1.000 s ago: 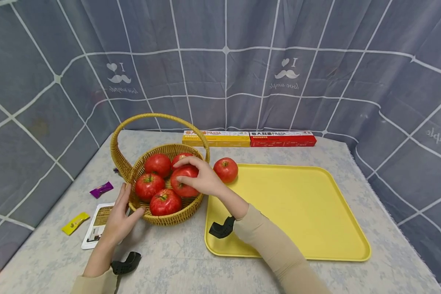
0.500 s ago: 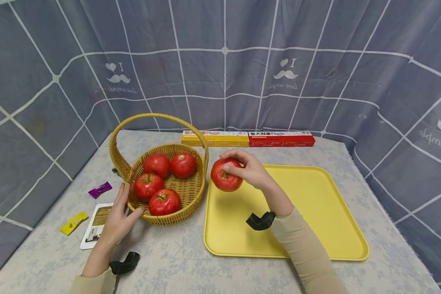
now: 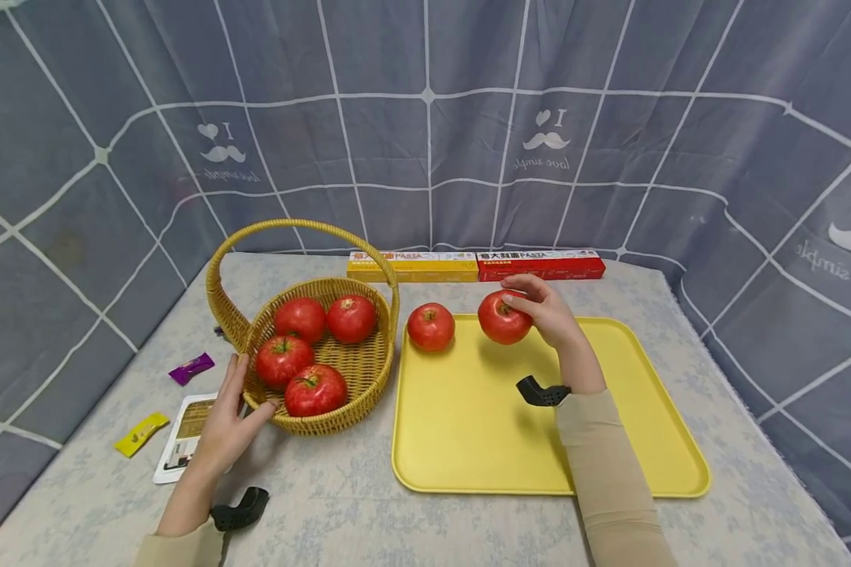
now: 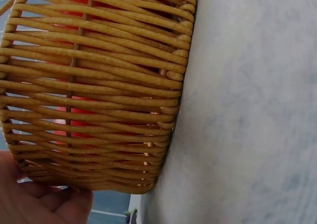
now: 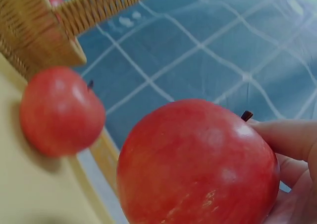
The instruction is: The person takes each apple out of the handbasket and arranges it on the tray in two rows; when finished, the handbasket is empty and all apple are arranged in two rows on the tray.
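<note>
r. hand [image 3: 548, 315]: thumb + fingers bent, pinching 1 red apple [image 3: 499, 321] at its side & top. pos.: raised over far part of yellow tray [image 3: 468, 425], shadow on tray surface below; stem visible in r. wrist view. 2nd apple [image 3: 431, 327]: in far l. corner of same tray, apart from held unit.

l. hand [image 3: 227, 433]: partly open, thumb spread from fairly straight fingers; touches near l. side of wicker basket [image 3: 329, 425], thumb at rim. basket: upright on table [image 3: 326, 504], l. of tray; contains 4 apples [image 3: 351, 319]; handle [image 3: 224, 309] up.

surroundings: purple wrapper [image 3: 191, 368], yellow wrapper [image 3: 142, 435] & white-edged pack [image 3: 187, 437] l. of basket, pack partly behind l. hand. yellow pasta box [image 3: 418, 272] & red pasta box [image 3: 539, 266] end to end at far table edge, in front of grid-pattern curtain [image 3: 383, 142].
</note>
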Demonstrator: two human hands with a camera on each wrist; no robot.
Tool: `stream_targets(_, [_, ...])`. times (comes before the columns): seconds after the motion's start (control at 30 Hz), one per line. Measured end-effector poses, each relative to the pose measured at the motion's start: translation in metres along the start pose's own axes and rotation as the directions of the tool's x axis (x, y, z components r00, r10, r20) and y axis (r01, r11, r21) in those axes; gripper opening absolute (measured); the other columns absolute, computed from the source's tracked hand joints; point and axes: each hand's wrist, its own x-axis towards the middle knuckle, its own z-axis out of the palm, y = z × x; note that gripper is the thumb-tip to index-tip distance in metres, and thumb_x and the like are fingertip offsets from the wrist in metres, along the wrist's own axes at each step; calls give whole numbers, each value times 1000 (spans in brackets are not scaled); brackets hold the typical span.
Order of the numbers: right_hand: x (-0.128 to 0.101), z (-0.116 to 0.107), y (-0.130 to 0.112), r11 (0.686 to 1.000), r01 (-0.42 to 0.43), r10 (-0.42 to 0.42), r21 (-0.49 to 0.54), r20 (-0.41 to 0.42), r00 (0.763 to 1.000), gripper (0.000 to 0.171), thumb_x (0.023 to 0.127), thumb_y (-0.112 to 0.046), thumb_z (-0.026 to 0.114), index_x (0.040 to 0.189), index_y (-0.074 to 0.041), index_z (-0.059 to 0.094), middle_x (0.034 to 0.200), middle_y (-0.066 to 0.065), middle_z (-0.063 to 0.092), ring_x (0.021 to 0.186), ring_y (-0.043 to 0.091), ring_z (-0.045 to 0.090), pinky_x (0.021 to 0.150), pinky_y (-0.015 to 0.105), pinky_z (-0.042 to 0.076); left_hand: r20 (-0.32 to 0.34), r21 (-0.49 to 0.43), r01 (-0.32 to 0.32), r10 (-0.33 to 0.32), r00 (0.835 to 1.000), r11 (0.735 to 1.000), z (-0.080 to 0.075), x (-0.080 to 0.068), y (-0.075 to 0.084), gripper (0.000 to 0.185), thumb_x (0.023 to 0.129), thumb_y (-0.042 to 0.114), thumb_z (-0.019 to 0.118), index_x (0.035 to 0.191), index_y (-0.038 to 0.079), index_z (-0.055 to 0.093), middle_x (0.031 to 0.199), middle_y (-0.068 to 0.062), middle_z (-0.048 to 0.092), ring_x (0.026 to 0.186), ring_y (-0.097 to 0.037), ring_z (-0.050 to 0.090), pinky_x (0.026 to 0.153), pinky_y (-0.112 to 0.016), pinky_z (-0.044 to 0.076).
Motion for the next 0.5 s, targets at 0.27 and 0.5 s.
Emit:
stream_targets(0.27, [5,-17,20,996,-80,77,-31,-88,993,45,94,-11,56,133,6,43,133,20,44,110,22,48,90,34,49,10,25,17,-17,1000,1000,-1,1,2,90,88,28,63,152,9,2,155,-17,-9,139,-42,2,101,-65,21])
stream_targets(0.5, [10,-22,34,985,-168,163,-24,-143,976,46,94,-12,56,135,3,43,133,18,45,117,28,45,98,45,41,15,34,15,-15,1000,999,-1,0,2,91,87,29,64,152,9,2,155,-19,-7,140,-40,1,101,-65,21])
